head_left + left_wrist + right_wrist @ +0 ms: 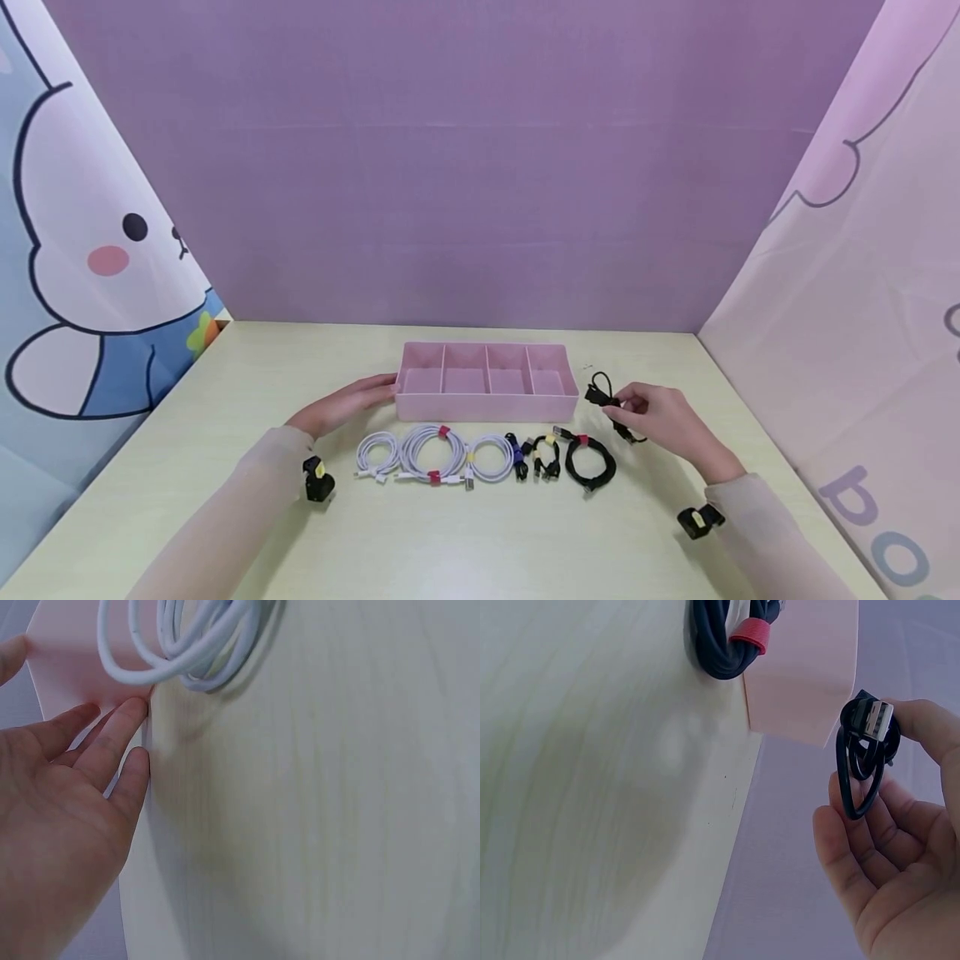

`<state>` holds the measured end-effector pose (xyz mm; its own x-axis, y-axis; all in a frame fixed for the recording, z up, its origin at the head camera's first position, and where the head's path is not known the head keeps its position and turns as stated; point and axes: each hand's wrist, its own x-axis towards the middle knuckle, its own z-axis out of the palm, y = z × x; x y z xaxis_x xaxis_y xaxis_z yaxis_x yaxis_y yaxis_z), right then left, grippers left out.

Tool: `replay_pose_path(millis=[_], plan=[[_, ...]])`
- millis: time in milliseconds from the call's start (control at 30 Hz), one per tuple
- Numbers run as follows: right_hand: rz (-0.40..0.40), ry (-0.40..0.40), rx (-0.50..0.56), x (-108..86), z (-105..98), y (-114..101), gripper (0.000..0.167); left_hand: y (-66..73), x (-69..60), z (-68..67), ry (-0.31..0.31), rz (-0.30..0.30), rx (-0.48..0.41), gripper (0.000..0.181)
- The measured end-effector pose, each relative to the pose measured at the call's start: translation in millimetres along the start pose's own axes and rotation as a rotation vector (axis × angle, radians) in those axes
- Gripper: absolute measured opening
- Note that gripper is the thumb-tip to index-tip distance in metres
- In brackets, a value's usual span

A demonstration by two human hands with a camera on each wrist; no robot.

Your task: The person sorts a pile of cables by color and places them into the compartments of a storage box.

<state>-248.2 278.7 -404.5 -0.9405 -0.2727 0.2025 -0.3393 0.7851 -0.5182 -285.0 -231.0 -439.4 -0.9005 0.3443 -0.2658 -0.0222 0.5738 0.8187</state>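
Black cable [598, 396] in right grip [666, 419]; left grip [341, 408] apparently touches box [486, 408].

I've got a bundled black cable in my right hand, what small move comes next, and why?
Probably bring your right hand leftward to hold the bundled black USB cable over the rightmost compartment of the pink four-compartment box. The cable is held just right of the box, that compartment looks empty, and your left hand touches the box's left end.
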Motion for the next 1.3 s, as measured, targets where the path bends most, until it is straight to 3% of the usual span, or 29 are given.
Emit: replay_pose_path(millis=[233, 500, 1300], plan=[[-0.02, 0.014, 0.007, 3.2, -1.0, -1.8, 0.025, -0.1, 0.2, -0.3, -0.01, -0.021, 0.015, 0.072], [-0.03, 0.01, 0.004, 6.9, -3.7, -5.3, 0.026, -0.6, 2.8, 0.2, -0.03, 0.0, 0.044, 0.071], [-0.021, 0.036, 0.036, 22.3, 1.9, -18.1, 0.029, -3.0, 3.2, -0.8, -0.008, -0.015, 0.024, 0.074]])
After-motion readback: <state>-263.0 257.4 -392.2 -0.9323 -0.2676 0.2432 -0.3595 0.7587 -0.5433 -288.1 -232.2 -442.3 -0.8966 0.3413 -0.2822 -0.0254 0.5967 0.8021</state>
